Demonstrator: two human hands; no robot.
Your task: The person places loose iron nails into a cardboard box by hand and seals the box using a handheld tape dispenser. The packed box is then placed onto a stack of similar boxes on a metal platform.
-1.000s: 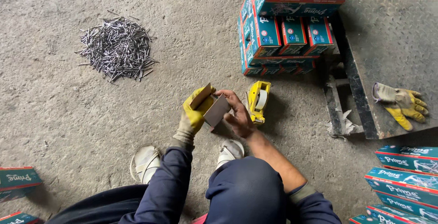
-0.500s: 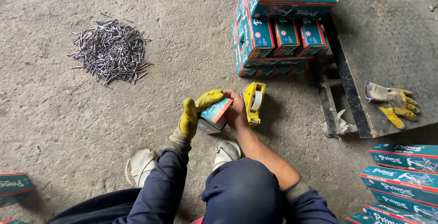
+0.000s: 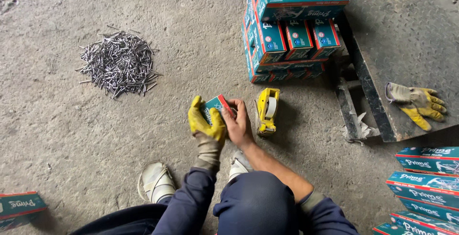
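I hold a small teal and red cardboard box (image 3: 216, 107) low over the concrete floor, between both hands. My left hand (image 3: 206, 126), in a yellow work glove, wraps the box's near side. My bare right hand (image 3: 239, 124) presses against its right end, fingers curled on the flap. A yellow tape dispenser (image 3: 267, 110) with a white roll stands on the floor just right of my right hand.
A pile of loose steel nails (image 3: 117, 63) lies to the far left. Stacked teal boxes (image 3: 291, 24) stand behind the dispenser beside a dark metal platform (image 3: 411, 48) bearing a spare glove (image 3: 418, 105). More boxes lie at right (image 3: 425, 182) and lower left (image 3: 19, 207).
The box was open with its brown inside showing; its flaps are now folded in and it is turned teal side up. Both hands have stayed on it.
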